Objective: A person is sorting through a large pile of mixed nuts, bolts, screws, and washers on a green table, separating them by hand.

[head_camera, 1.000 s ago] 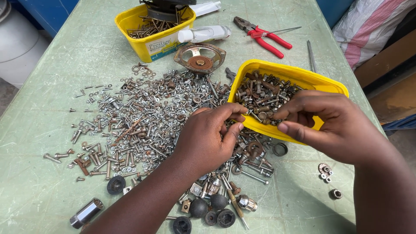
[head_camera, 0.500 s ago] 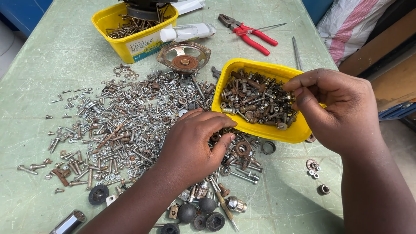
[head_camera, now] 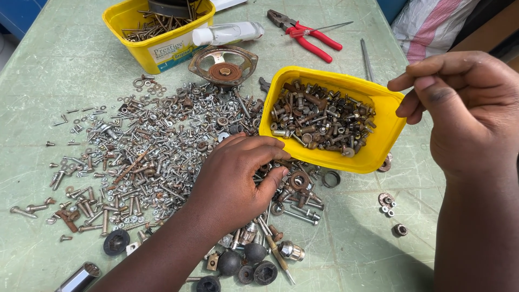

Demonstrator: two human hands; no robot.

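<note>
L hand (head_camera: pixel 238 178) lies palm-down on the loose pile of screws and bolts (head_camera: pixel 146 157), fingers curled, tips digging in by a rusty washer (head_camera: pixel 298 180); can't tell if it's got one pinched. R hand (head_camera: pixel 459 108) hangs up off the table, thumb & forefinger pressed together, whatever's between them too small to see. Yellow tray (head_camera: pixel 378 157) of sorted bolts sits btwn the hands, long axis running L-R, just below-left of R hand, nearer it than L

Screw pile (head_camera: pixel 135 157) left of tub (head_camera: pixel 378 157), pliers (head_camera: pixel 305 32) behind
</note>
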